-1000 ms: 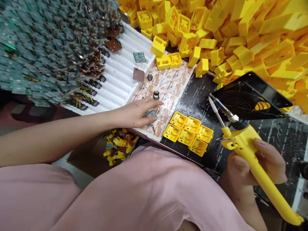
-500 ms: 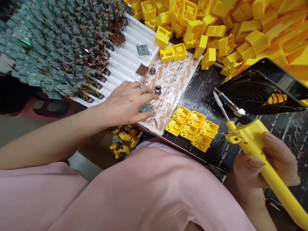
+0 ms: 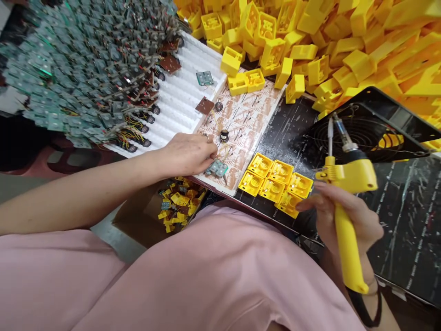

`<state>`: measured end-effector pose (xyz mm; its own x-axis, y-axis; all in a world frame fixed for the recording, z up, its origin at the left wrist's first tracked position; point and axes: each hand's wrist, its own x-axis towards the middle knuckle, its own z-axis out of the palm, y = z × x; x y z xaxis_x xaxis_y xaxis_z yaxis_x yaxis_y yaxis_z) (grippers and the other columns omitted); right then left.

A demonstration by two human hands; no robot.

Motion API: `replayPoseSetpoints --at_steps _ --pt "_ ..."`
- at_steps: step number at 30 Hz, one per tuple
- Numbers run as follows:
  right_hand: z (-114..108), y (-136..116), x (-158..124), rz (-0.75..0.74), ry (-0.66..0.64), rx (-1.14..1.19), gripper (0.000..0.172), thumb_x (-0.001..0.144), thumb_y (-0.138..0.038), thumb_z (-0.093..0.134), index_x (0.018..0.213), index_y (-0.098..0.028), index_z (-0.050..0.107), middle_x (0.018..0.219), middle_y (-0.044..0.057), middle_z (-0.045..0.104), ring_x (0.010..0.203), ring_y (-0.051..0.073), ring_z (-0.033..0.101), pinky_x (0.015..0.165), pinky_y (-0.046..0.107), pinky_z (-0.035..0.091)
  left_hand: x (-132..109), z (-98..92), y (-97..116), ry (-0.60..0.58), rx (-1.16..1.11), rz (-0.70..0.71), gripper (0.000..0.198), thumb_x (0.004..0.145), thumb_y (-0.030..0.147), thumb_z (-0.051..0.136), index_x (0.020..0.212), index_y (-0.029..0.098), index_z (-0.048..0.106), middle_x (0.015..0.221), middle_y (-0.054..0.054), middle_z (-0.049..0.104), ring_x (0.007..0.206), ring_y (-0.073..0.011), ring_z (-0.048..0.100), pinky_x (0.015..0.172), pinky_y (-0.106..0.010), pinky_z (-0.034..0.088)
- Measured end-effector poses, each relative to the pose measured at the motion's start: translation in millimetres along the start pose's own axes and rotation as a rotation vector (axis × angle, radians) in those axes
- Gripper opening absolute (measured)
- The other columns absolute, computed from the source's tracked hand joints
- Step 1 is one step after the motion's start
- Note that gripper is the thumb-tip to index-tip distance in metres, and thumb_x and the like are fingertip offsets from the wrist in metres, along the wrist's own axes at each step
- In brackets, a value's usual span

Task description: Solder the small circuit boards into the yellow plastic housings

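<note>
My left hand [image 3: 193, 154] is closed at the near-left edge of the patterned board, fingers curled and thumb against the left end of a small green circuit board [image 3: 218, 168]. Thin wires run from that board towards a small round black speaker [image 3: 224, 135]. My right hand [image 3: 347, 216] grips a yellow soldering iron [image 3: 346, 243], a gun type with a solder-feed tube beside its metal tip. The tip points up and away, in front of the black fan. Just left of my right hand lie several open yellow housings [image 3: 271, 188] in a tight group.
A large pile of wired circuit boards [image 3: 93, 69] covers the white ridged foam [image 3: 188, 59]. Yellow housings [image 3: 272, 50] are heaped at the back. A black fan [image 3: 365, 115] stands tilted at right. Below the table edge, a cardboard box [image 3: 138, 216] holds yellow pieces.
My left fingers have curled in, and the circuit board has shifted nearer to me and right. My right hand has moved left, turning the soldering iron more upright.
</note>
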<state>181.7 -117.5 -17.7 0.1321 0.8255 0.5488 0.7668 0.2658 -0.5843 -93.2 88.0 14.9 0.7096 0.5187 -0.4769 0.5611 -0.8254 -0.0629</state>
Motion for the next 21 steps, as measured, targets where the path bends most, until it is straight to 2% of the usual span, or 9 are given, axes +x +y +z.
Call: replayPoseSetpoints --at_steps 2,4,9,13,15,17,19,21 --pt "5.4 -2.8 10.3 -0.055 -0.052 0.020 0.029 0.095 -0.013 0.075 0.118 -0.029 0.072 0.079 -0.005 0.079 0.064 0.017 0.077 0.059 0.023 0.063 -0.8 4.5 -2.5 0.055 -0.039 -0.004 0.027 0.097 0.025 0.046 0.098 0.021 0.073 0.094 -0.006 0.076 0.086 -0.0209 0.070 0.061 -0.027 0.041" --pt "11.8 -7.1 18.2 -0.050 -0.078 0.013 0.027 0.092 -0.017 0.081 0.113 -0.028 0.070 0.088 -0.004 0.080 0.070 0.017 0.079 0.062 0.023 0.064 -2.6 9.0 -7.9 0.113 -0.106 0.007 0.027 0.095 0.027 0.047 0.095 0.022 0.073 0.087 -0.004 0.075 0.080 -0.0193 0.069 0.061 -0.026 0.040" --pt "31.7 -20.1 29.5 -0.028 -0.166 0.026 0.029 0.091 -0.027 0.085 0.112 -0.027 0.065 0.095 -0.002 0.079 0.082 0.017 0.079 0.074 0.027 0.065 -7.6 12.6 -24.9 0.204 -0.282 0.015 0.024 0.092 0.027 0.050 0.097 0.021 0.072 0.088 -0.003 0.075 0.078 -0.0181 0.068 0.071 -0.027 0.047" --pt "49.3 -27.9 38.1 -0.104 -0.251 -0.007 0.023 0.097 -0.031 0.078 0.113 -0.026 0.063 0.093 -0.002 0.076 0.077 0.017 0.075 0.071 0.029 0.060 -11.2 5.5 -28.0 0.206 -0.166 -0.003 0.030 0.097 0.021 0.044 0.109 0.018 0.072 0.102 -0.009 0.076 0.087 -0.0222 0.070 0.079 -0.032 0.051" --pt "55.2 -30.1 41.1 -0.145 -0.259 -0.030 0.021 0.099 -0.036 0.076 0.112 -0.026 0.063 0.091 -0.002 0.075 0.074 0.017 0.073 0.068 0.029 0.058 -14.6 0.4 -26.3 0.195 0.016 -0.038 0.035 0.100 0.014 0.039 0.113 0.015 0.071 0.113 -0.014 0.075 0.099 -0.0268 0.070 0.086 -0.038 0.053" --pt "56.6 -31.4 42.1 -0.150 -0.228 -0.054 0.021 0.099 -0.037 0.076 0.111 -0.026 0.064 0.089 -0.002 0.075 0.075 0.017 0.074 0.068 0.029 0.058 -19.4 -3.7 -24.8 0.249 0.148 -0.030 0.039 0.101 0.009 0.035 0.115 0.013 0.071 0.129 -0.015 0.072 0.116 -0.0302 0.065 0.096 -0.044 0.052" --pt "53.5 -31.5 41.5 -0.121 -0.190 -0.065 0.021 0.097 -0.031 0.078 0.111 -0.027 0.064 0.091 -0.002 0.076 0.077 0.016 0.075 0.072 0.028 0.059 -24.1 -5.1 -23.4 0.318 0.126 0.023 0.040 0.104 0.012 0.035 0.119 0.014 0.072 0.140 -0.013 0.069 0.124 -0.0326 0.061 0.101 -0.049 0.050" --pt "48.1 -29.6 40.3 -0.100 -0.168 -0.058 0.024 0.095 -0.025 0.081 0.111 -0.026 0.064 0.093 -0.002 0.078 0.080 0.016 0.077 0.075 0.028 0.061 -26.0 -3.4 -20.1 0.341 0.023 0.075 0.038 0.107 0.027 0.041 0.125 0.017 0.072 0.137 -0.013 0.071 0.120 -0.0343 0.062 0.097 -0.050 0.051"
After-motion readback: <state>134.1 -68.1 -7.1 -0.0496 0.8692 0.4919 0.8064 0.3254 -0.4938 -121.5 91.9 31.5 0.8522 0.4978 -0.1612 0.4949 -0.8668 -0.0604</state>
